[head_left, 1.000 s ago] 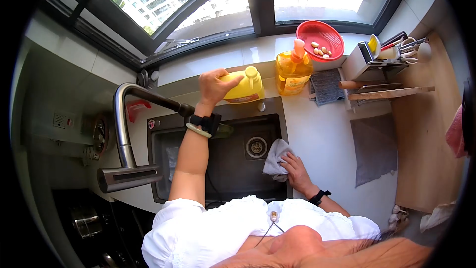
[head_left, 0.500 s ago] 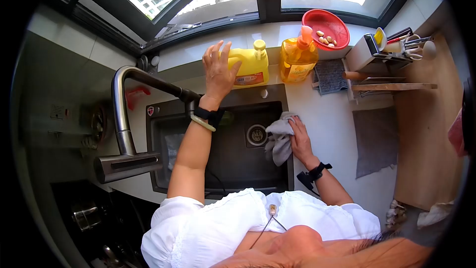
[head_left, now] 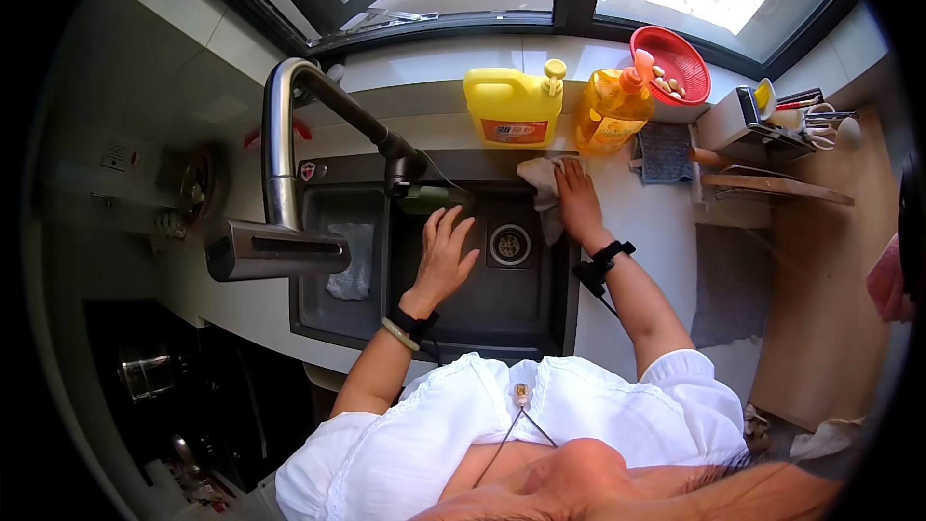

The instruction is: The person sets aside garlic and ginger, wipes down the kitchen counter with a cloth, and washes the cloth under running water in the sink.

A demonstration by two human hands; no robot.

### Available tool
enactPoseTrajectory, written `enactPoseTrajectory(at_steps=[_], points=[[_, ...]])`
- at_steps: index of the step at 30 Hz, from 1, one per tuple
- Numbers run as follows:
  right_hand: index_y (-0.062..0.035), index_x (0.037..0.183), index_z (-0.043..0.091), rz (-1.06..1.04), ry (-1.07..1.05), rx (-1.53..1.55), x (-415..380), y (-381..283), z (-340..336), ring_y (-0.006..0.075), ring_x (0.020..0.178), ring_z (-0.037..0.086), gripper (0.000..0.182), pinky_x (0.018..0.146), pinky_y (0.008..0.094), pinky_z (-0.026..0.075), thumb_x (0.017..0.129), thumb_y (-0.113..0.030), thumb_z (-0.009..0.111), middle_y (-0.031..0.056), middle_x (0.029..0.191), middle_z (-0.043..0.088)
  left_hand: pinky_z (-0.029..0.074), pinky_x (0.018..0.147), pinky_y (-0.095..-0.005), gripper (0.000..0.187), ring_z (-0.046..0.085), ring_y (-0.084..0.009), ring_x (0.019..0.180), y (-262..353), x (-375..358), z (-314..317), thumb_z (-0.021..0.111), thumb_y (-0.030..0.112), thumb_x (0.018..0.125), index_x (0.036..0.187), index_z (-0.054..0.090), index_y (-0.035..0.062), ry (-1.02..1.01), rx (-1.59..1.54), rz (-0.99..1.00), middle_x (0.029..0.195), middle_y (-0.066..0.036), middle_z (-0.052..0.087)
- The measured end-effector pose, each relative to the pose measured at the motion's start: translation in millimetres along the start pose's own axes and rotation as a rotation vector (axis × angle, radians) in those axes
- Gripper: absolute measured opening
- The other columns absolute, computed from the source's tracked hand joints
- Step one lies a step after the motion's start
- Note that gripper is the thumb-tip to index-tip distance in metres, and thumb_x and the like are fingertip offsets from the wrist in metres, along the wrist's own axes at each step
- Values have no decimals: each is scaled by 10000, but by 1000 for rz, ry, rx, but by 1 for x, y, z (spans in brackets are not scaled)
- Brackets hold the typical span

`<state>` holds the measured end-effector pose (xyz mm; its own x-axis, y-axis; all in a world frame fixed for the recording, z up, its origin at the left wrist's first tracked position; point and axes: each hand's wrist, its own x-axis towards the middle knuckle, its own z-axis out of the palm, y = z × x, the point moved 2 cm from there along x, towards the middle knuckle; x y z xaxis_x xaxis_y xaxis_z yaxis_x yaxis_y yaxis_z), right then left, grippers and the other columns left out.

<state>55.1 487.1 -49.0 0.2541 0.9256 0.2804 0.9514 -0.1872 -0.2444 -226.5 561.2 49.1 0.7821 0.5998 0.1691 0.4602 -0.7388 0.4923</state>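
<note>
My right hand presses a light grey cloth against the back right corner of the dark sink. Part of the cloth hangs over the sink's inner edge, and some of it is hidden under my fingers. Over the basin, my left hand is held with its fingers apart and nothing in it. Just beyond its fingertips is a greenish object under the tap's spout, too dim to name. The round drain lies between my two hands.
A tall metal tap arches over the sink's left side. Behind the sink stand a yellow jug and an orange pump bottle. A red basket, a utensil holder and a wooden board are to the right.
My left hand has come away from the yellow jug and down over the sink. My right hand has moved the cloth from the sink's right edge to its back corner.
</note>
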Motion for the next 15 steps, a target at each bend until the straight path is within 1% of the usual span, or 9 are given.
enactPoseTrajectory(at_steps=[4, 6, 7, 8, 9, 10, 12, 14, 15], points=[[6, 1256, 555, 20, -49, 161, -32, -8, -22, 386, 1294, 458, 463, 1052, 451, 408, 794, -2, 548, 210, 1375, 499, 320, 1095, -486, 475, 326, -407, 1326, 11, -33, 2, 737, 120, 775, 1219, 585, 42, -22, -85, 21, 1398, -171, 447], [12, 1229, 573, 93, -76, 272, -59, -22, -50, 402, 1245, 491, 432, 1025, 439, 434, 798, 3, 541, 216, 1329, 533, 369, 1066, -452, 449, 414, -399, 1276, 12, -43, 12, 745, 136, 780, 1202, 615, 61, -81, -261, -37, 1387, -165, 473], [12, 1234, 566, 156, -85, 259, -73, -28, -60, 330, 1165, 572, 374, 971, 399, 478, 862, -20, 540, 175, 1243, 598, 381, 1058, -437, 452, 437, -392, 1264, 13, -46, 19, 750, 143, 782, 1207, 617, 64, -135, -393, -85, 1374, -163, 490], [11, 1224, 572, 324, -168, 511, -83, -28, -60, 289, 1133, 585, 336, 953, 373, 484, 896, -54, 539, 150, 1214, 610, 393, 1050, -423, 456, 460, -385, 1252, 16, -49, 26, 754, 150, 784, 1212, 619, 67, -190, -527, -136, 1362, -161, 508], [10, 1214, 578, 498, -250, 763, -95, -30, -56, 248, 1101, 598, 302, 936, 347, 490, 930, -88, 538, 126, 1185, 621, 433, 1010, -383, 472, 537, -325, 1206, 37, -43, 16, 752, 187, 818, 1237, 601, 29, -273, -724, -313, 1300, -161, 573], [9, 1204, 583, 675, -332, 1016, -105, -36, -59, 207, 1069, 612, 277, 918, 322, 496, 965, -123, 537, 101, 1156, 632, 444, 995, -370, 476, 555, -298, 1182, 49, -43, 25, 748, 197, 831, 1242, 592, 15, -230, -859, -340, 1266, -148, 594], [2, 1210, 576, 723, -372, 1463, -118, -68, -78, 125, 1002, 600, 323, 886, 269, 489, 1027, -255, 505, 46, 1131, 623, 466, 963, -344, 487, 590, -244, 1134, 69, -40, 49, 739, 218, 855, 1252, 576, -13, -133, -1129, -388, 1198, -122, 637], [-9, 1301, 508, 713, -452, 1834, -120, -108, -94, 165, 1025, 600, 423, 916, 311, 486, 1054, -344, 432, 48, 1149, 623, 492, 913, -326, 464, 614, -207, 1062, 82, -39, 71, 720, 217, 882, 1252, 571, -19, -280, -1191, -418, 1167, -96, 640], [-16, 1291, 530, 687, -421, 1769, -122, -113, -95, 172, 1041, 597, 425, 928, 323, 482, 1054, -353, 425, 52, 1150, 627, 505, 888, -317, 452, 626, -188, 1026, 84, -39, 79, 710, 217, 895, 1252, 568, -22, -352, -1219, -433, 1152, -82, 642]])
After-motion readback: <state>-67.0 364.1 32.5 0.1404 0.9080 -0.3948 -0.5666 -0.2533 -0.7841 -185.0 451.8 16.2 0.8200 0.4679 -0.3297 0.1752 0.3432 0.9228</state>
